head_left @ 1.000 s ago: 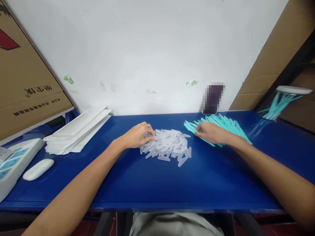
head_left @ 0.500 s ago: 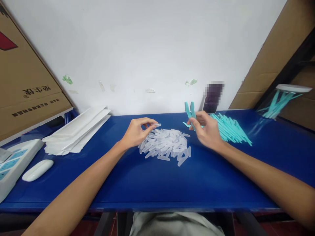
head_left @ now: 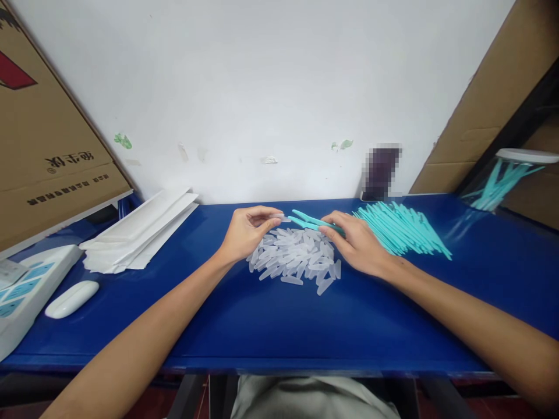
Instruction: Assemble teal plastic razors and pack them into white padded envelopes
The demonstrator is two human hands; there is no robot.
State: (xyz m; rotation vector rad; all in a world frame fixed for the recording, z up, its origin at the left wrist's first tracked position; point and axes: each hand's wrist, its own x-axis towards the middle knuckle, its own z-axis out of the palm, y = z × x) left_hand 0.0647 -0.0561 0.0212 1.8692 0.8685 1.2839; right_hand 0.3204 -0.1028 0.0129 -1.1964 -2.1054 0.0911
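Above the pile of frosted plastic caps [head_left: 292, 256], my left hand [head_left: 251, 230] pinches one translucent cap [head_left: 285, 218] between thumb and fingers. My right hand [head_left: 356, 241] is closed on teal eyebrow razors [head_left: 312, 222]; at least two narrow heads stick out to the left. The lower razor's tip is right by the cap in my left hand; whether they touch I cannot tell. Behind my right hand, a heap of similar teal razors [head_left: 406, 230] lies on the blue table [head_left: 271, 326].
White paper sleeves [head_left: 140, 233] lie at the left, near a white oval case [head_left: 72, 299] and a power strip [head_left: 39, 285]. A phone [head_left: 379, 174] leans on the wall. A lidded clear jar [head_left: 502, 180] with teal sticks stands right. Cardboard [head_left: 56, 128] flanks the table.
My right hand has moved left and tipped the razors from upright to nearly level, pointing at the cap. My left hand has stayed almost in place with its cap.
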